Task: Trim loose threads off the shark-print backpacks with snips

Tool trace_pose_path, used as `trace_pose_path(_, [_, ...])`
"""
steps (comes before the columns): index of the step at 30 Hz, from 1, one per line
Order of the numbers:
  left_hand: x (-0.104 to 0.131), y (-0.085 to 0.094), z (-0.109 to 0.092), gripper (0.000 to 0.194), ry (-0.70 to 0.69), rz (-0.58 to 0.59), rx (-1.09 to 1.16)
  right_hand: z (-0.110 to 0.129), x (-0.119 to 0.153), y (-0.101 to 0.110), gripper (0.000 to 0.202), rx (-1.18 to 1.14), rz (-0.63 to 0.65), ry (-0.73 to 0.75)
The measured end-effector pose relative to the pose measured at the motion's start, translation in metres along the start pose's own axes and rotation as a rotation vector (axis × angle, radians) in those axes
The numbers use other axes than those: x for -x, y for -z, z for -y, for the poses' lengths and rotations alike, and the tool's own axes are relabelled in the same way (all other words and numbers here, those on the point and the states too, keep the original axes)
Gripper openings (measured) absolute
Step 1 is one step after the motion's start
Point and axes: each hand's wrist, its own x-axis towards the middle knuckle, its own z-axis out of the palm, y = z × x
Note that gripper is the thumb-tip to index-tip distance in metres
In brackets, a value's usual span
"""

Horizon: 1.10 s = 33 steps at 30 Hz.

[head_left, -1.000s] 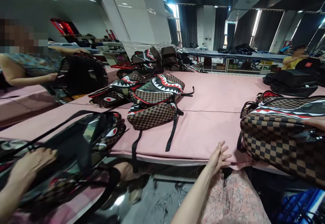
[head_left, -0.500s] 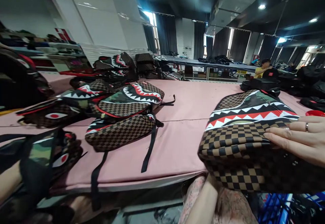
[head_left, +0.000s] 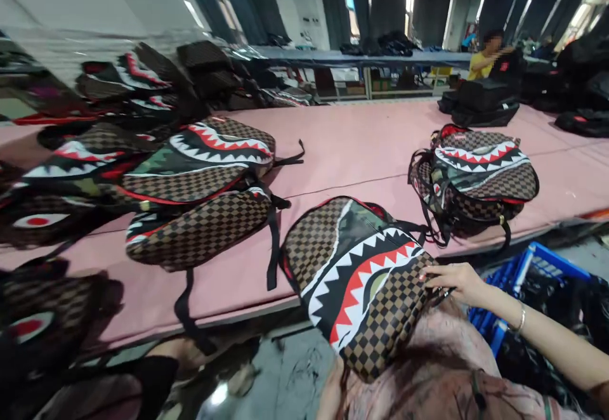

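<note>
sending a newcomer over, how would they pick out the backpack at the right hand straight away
Find the long pink table. Across its near edge, mid-view, a checked backpack slants, jagged teeth printed on its front. Similar bags lie on either side; only this one has the right hand on it.

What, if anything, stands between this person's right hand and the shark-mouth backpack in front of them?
Nothing visible: the right hand touches the edge of the backpack directly. The left forearm disappears behind it, so I can't tell how the left hand meets it.
</note>
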Motion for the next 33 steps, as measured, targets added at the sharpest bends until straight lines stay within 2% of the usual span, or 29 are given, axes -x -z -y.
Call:
trace_pose_path(2, [0.007, 0.016, 0.009, 0.045, 0.124, 0.071, -0.08, -0.013, 0.019, -0.013, 0.024, -0.129, -0.141, -0.283])
trace_pose_path(3, [0.01, 0.024, 0.005, 0.047, 0.124, 0.118, -0.189, -0.018, 0.027, -0.017, 0.021, -0.183, -0.22, -0.434])
trace_pose_path(5, [0.014, 0.035, -0.02, 0.046, 0.059, 0.229, -0.499, -0.025, 0.043, -0.023, 0.018, -0.269, -0.338, -0.682])
trace_pose_path(8, [0.015, 0.034, -0.08, 0.043, -0.124, 0.351, -0.83, -0.029, 0.057, -0.032, 0.025, -0.427, -0.4, -0.866])
trace_pose_path(10, [0.01, 0.015, -0.118, 0.04, -0.296, 0.332, -0.869, -0.028, 0.06, -0.037, 0.03, -0.548, -0.425, -0.912])
trace_pose_path(12, [0.001, -0.017, -0.144, 0.037, -0.477, 0.317, -0.793, -0.025, 0.059, -0.041, 0.032, -0.634, -0.448, -0.931])
trace_pose_path(13, [-0.005, -0.036, -0.152, 0.035, -0.543, 0.35, -0.772, -0.024, 0.058, -0.042, 0.032, -0.658, -0.455, -0.933])
trace_pose_path(15, [-0.02, -0.079, -0.16, 0.029, -0.66, 0.461, -0.818, -0.021, 0.053, -0.042, 0.03, -0.674, -0.447, -0.944])
trace_pose_path(18, [-0.045, -0.136, -0.161, 0.026, -0.856, 0.592, -0.879, -0.018, 0.044, -0.038, 0.028, -0.618, -0.389, -0.969])
trace_pose_path(21, [-0.064, -0.174, -0.162, 0.028, -0.994, 0.738, -0.943, -0.015, 0.037, -0.033, 0.027, -0.511, -0.339, -1.0])
trace_pose_path(24, [-0.076, -0.196, -0.166, 0.027, -1.024, 0.905, -1.041, -0.012, 0.033, -0.029, 0.024, -0.414, -0.3, -1.032])
trace_pose_path(26, [-0.079, -0.205, -0.169, 0.02, -1.013, 0.975, -1.103, -0.012, 0.032, -0.027, 0.023, -0.343, -0.271, -1.028])
trace_pose_path(28, [-0.081, -0.211, -0.17, 0.012, -0.999, 0.994, -1.139, -0.012, 0.031, -0.025, 0.023, -0.277, -0.244, -1.001])
trace_pose_path(33, [-0.079, -0.216, -0.168, 0.013, -0.99, 0.977, -1.161, -0.011, 0.024, -0.016, 0.021, -0.137, -0.184, -0.885])
